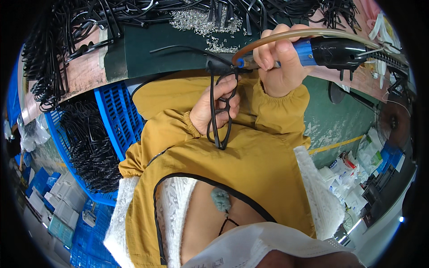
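A black eyeglass frame (226,109) is gripped in my left hand (219,100), just off the table's near edge. One of its temple arms points down toward my lap; another thin black arm stretches left over the dark table mat. My right hand (280,62) is closed around a blue and black power screwdriver (308,52) held sideways. The driver's tip meets the frame by its hinge, next to a small dark block (219,66) at the table edge. A brown tube (286,35) arches over my right fingers. Any screw at the tip is too small to make out.
Small silvery metal parts (201,22) lie heaped on the dark green mat (147,56). Piles of black temple arms (44,58) cover the table's left and far side. Left of my lap, a blue basket (117,118) holds many black frames. A fan (393,123) stands at the right.
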A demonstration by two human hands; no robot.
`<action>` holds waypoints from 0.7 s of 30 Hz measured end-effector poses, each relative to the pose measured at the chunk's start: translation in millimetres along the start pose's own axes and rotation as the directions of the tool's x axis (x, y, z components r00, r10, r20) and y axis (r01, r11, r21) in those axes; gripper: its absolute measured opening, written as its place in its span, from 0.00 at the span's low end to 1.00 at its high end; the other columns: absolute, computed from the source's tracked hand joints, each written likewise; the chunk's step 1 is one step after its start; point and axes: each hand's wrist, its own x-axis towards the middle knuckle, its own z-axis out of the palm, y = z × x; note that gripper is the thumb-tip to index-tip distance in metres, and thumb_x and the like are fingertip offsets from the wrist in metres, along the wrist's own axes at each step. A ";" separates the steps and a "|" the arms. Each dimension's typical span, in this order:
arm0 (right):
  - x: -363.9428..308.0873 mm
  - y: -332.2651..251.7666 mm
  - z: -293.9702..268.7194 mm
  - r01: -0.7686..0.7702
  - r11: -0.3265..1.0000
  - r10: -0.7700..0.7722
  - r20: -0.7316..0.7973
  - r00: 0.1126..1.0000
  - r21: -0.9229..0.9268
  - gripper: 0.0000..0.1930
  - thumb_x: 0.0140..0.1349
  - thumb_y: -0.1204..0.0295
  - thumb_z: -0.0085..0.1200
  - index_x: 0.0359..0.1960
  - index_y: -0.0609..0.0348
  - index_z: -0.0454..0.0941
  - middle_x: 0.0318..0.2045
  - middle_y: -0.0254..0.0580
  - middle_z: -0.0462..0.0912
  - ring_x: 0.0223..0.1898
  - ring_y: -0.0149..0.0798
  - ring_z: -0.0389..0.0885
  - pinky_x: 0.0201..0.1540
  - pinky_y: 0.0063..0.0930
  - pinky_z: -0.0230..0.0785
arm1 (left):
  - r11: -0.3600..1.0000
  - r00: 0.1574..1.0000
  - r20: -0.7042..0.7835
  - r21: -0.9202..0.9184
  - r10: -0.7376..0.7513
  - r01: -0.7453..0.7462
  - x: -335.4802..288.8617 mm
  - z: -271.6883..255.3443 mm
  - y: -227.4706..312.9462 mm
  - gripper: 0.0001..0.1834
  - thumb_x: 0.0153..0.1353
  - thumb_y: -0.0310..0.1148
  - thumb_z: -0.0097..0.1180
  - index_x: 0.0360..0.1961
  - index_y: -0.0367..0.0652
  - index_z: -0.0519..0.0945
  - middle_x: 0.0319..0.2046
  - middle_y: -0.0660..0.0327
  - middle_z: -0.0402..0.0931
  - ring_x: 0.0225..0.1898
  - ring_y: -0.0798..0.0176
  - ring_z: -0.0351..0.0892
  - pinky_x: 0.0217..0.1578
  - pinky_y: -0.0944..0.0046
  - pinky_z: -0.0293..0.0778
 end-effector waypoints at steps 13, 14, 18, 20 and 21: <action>26.1 -1.7 -29.6 0.033 0.999 -0.032 -0.031 0.999 0.032 0.05 0.68 0.73 0.54 0.35 0.51 0.69 0.24 0.28 0.68 0.20 0.24 0.66 0.20 0.19 0.57 | 0.993 0.998 0.048 0.110 0.036 -0.041 -10.2 0.1 14.1 0.21 0.74 0.52 0.51 0.55 0.49 0.78 0.22 0.64 0.77 0.20 0.63 0.77 0.21 0.67 0.68; 29.4 -0.2 -32.6 0.124 0.991 -0.129 -0.124 0.984 -0.051 0.05 0.67 0.73 0.54 0.35 0.51 0.70 0.23 0.27 0.67 0.20 0.24 0.66 0.20 0.19 0.56 | 0.989 0.989 0.099 0.088 0.108 -0.117 -14.6 -0.3 19.1 0.26 0.74 0.52 0.45 0.57 0.42 0.79 0.21 0.62 0.76 0.20 0.62 0.78 0.23 0.66 0.71; 34.2 8.6 -40.2 0.156 0.974 -0.181 -0.148 0.972 -0.164 0.03 0.66 0.74 0.54 0.37 0.49 0.73 0.22 0.28 0.68 0.19 0.26 0.67 0.18 0.21 0.56 | 0.957 0.925 0.250 -0.016 0.285 -0.291 -24.8 1.6 47.5 0.30 0.68 0.41 0.43 0.63 0.27 0.72 0.31 0.57 0.75 0.33 0.56 0.80 0.33 0.63 0.77; 34.3 7.8 -42.4 0.150 0.977 -0.172 -0.143 0.975 -0.153 0.03 0.66 0.74 0.54 0.37 0.49 0.74 0.22 0.29 0.69 0.18 0.26 0.67 0.18 0.21 0.57 | 0.908 0.890 0.248 0.077 0.382 -0.411 -30.6 6.2 57.2 0.31 0.66 0.40 0.44 0.64 0.28 0.71 0.34 0.58 0.74 0.39 0.56 0.81 0.38 0.64 0.78; 34.2 5.2 -43.0 0.140 0.984 -0.155 -0.139 0.978 -0.114 0.03 0.67 0.74 0.53 0.36 0.49 0.74 0.22 0.29 0.69 0.18 0.25 0.67 0.18 0.21 0.57 | 0.869 0.862 0.256 0.126 0.438 -0.478 -32.8 9.5 59.3 0.32 0.65 0.39 0.46 0.66 0.29 0.71 0.37 0.59 0.74 0.44 0.57 0.80 0.44 0.64 0.77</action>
